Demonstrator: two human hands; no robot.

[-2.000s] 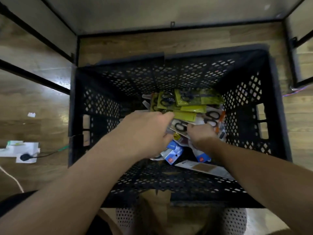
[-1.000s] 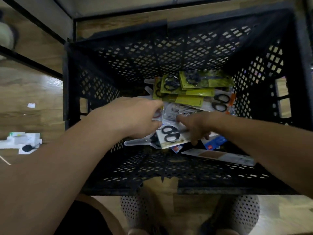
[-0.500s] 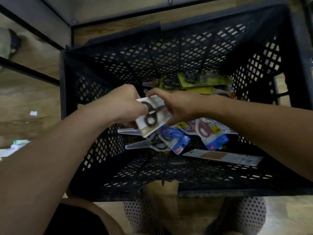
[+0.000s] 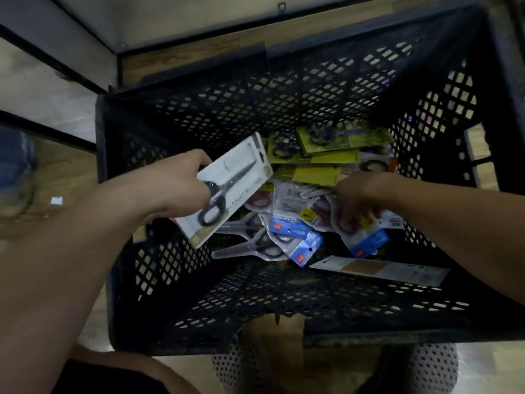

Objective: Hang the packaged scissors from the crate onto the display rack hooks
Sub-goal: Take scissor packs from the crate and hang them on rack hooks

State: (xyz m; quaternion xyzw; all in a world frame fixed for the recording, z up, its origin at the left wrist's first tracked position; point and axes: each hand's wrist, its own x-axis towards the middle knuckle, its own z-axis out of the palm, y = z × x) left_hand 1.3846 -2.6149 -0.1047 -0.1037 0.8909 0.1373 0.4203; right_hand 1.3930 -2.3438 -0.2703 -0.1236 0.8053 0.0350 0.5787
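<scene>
My left hand [image 4: 181,189] grips a white card pack of black-handled scissors [image 4: 230,189]; right of it, my right hand [image 4: 360,194] clutches a clear packet of red-handled scissors [image 4: 341,226].

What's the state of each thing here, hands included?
Left hand: grips white pack.
White pack: lifted, tilted above the pile.
Right hand: on red packs, grip unclear.
Red packs: lying in the pile.
Yellow packs: stacked, untouched.
Crate: open, packs inside.

Both forearms reach in over the crate's [image 4: 369,317] near edge. Left hand [image 4: 181,189] grips a white scissors pack [image 4: 235,183], held up; right hand [image 4: 358,191] sits lower, fingers curled on a red-handled pack [image 4: 350,227].
</scene>
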